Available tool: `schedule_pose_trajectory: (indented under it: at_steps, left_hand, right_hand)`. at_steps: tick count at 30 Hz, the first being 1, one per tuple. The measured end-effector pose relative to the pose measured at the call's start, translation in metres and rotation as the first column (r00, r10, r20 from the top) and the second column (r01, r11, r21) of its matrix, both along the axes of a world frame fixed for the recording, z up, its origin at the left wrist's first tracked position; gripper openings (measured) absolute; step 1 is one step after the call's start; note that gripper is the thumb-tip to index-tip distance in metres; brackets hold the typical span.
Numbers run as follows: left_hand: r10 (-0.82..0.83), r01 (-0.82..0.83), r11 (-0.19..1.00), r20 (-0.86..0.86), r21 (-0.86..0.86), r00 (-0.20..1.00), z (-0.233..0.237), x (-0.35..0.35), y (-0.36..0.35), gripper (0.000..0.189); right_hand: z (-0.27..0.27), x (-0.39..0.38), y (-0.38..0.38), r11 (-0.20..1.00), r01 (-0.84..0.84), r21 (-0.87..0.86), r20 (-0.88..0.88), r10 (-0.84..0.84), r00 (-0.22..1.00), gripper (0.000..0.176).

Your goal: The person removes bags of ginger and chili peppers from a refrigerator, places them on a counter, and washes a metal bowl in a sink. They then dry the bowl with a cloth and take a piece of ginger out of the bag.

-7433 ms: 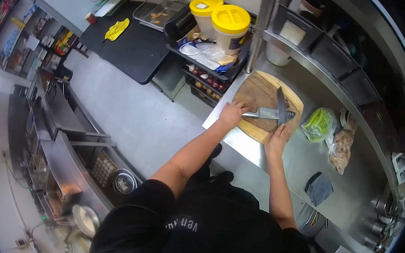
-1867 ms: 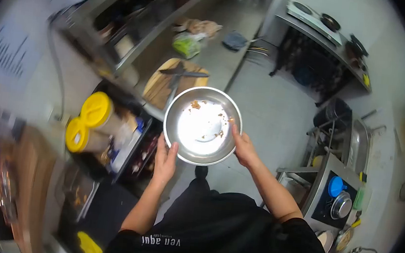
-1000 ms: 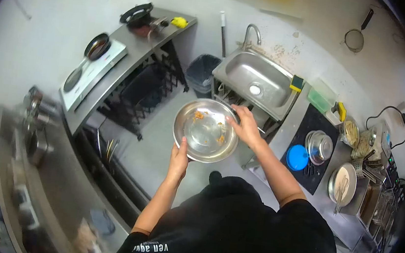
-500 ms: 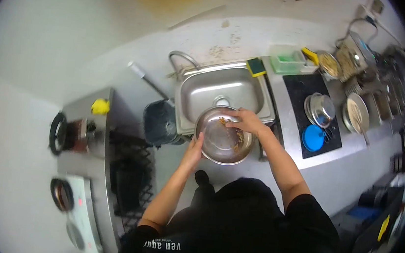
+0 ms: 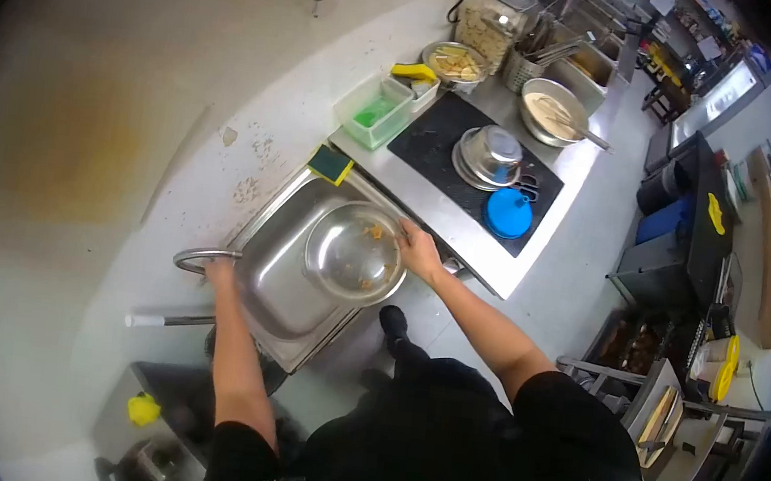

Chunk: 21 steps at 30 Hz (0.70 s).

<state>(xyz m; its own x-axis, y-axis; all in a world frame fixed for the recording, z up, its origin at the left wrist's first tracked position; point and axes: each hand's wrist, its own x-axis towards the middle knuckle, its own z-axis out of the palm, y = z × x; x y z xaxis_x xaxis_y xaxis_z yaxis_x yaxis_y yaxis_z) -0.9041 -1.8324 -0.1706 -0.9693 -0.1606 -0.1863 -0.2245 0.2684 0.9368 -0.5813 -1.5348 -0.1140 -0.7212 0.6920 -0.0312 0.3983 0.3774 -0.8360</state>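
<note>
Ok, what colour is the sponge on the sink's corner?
Sponge: dark green top, yellow edge, best seen in the head view.

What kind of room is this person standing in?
Probably a commercial kitchen: there's a metal sink with a sponge on its corner, a steel counter holding a bowl with a whisk, and a tub of green liquid.

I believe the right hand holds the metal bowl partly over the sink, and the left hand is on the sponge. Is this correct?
Not quite: the head view shows the left hand at the tap, not on the sponge. The right hand does hold the metal bowl partly over the sink.
</note>
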Motion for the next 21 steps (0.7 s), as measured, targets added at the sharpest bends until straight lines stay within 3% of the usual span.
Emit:
schedule_pose_trajectory:
  at_steps: [1, 2, 3, 4, 5, 6, 7, 8, 9, 10, 12, 15, 16, 17, 19, 20, 21]
  left_hand:
    - [-0.140, 0.128, 0.973, -0.051, -0.193, 0.989, -0.053, -0.032, -0.015, 0.041]
    - [-0.273, 0.216, 0.892, -0.094, -0.397, 0.957, -0.103, -0.063, -0.028, 0.037]
    - [-0.389, 0.249, 0.780, -0.133, -0.574, 0.912, -0.145, -0.091, -0.039, 0.033]
    - [-0.378, 0.236, 0.775, -0.131, -0.586, 0.916, -0.140, -0.091, -0.043, 0.033]
    - [-0.343, 0.181, 0.847, -0.253, -0.501, 0.905, -0.126, -0.076, -0.036, 0.033]
    - [-0.291, 0.131, 0.906, -0.367, -0.403, 0.884, -0.111, -0.056, -0.028, 0.033]
    - [-0.259, 0.051, 0.892, -0.415, -0.449, 0.872, -0.086, -0.031, -0.021, 0.036]
    - [-0.227, -0.034, 0.871, -0.462, -0.490, 0.857, -0.053, -0.003, -0.010, 0.040]
    - [-0.193, -0.122, 0.843, -0.507, -0.523, 0.840, -0.020, 0.026, 0.000, 0.044]
    - [-0.184, -0.132, 0.837, -0.501, -0.531, 0.845, -0.029, 0.026, -0.010, 0.044]
    - [-0.694, 0.245, 0.566, -0.294, -0.787, 0.658, -0.050, 0.020, -0.029, 0.053]
    - [-0.735, 0.191, 0.479, -0.273, -0.857, 0.621, -0.047, 0.031, -0.025, 0.056]
    - [-0.637, 0.276, 0.585, -0.221, -0.763, 0.739, -0.040, 0.036, -0.014, 0.063]
    - [-0.633, 0.270, 0.584, -0.221, -0.766, 0.742, -0.020, 0.046, 0.002, 0.063]
    - [-0.567, 0.491, 0.743, -0.038, -0.454, 0.823, 0.021, 0.058, 0.023, 0.063]
    - [-0.560, 0.484, 0.746, -0.038, -0.458, 0.827, -0.008, 0.045, 0.017, 0.063]
    - [-0.512, 0.499, 0.814, 0.036, -0.297, 0.858, -0.062, 0.027, 0.011, 0.058]
  right_hand:
    - [0.001, -0.003, 0.000, 0.997, 0.020, -0.081, 0.013, -0.019, 1.000, 0.046]
    - [-0.015, -0.013, -0.002, 0.999, 0.036, 0.010, -0.066, -0.035, 0.997, 0.046]
    - [-0.006, -0.016, -0.005, 0.999, 0.038, -0.039, -0.026, -0.039, 0.999, 0.047]
    - [-0.023, -0.019, -0.001, 0.999, 0.031, -0.037, 0.001, -0.031, 1.000, 0.048]
    - [-0.043, -0.025, -0.003, 0.999, 0.022, -0.039, 0.032, -0.021, 0.999, 0.048]
    - [-0.020, -0.030, -0.009, 0.972, 0.051, -0.230, 0.096, -0.029, 0.995, 0.049]
    - [0.008, -0.034, -0.016, 0.909, 0.089, -0.407, 0.170, -0.021, 0.985, 0.050]
    - [-0.014, -0.038, -0.020, 0.923, 0.057, -0.381, 0.058, -0.037, 0.998, 0.050]
    - [-0.022, -0.044, -0.025, 0.880, 0.062, -0.471, 0.036, -0.051, 0.998, 0.050]
    - [-0.045, -0.051, -0.027, 0.851, 0.053, -0.523, 0.000, -0.062, 0.998, 0.050]
    - [-0.067, -0.063, -0.043, 0.812, 0.049, -0.581, -0.037, -0.086, 0.996, 0.051]
    - [-0.066, -0.073, -0.076, 0.749, 0.137, -0.649, 0.076, -0.115, 0.990, 0.051]
    - [-0.072, -0.077, -0.088, 0.732, 0.157, -0.663, 0.070, -0.149, 0.986, 0.051]
    - [-0.081, -0.082, -0.098, 0.716, 0.175, -0.676, 0.061, -0.182, 0.981, 0.050]
    - [-0.095, -0.085, -0.116, 0.672, 0.131, -0.728, 0.017, -0.173, 0.985, 0.050]
    - [-0.092, -0.086, -0.123, 0.609, 0.109, -0.785, 0.016, -0.157, 0.988, 0.050]
    - [-0.089, -0.088, -0.127, 0.544, 0.088, -0.834, 0.011, -0.142, 0.990, 0.050]
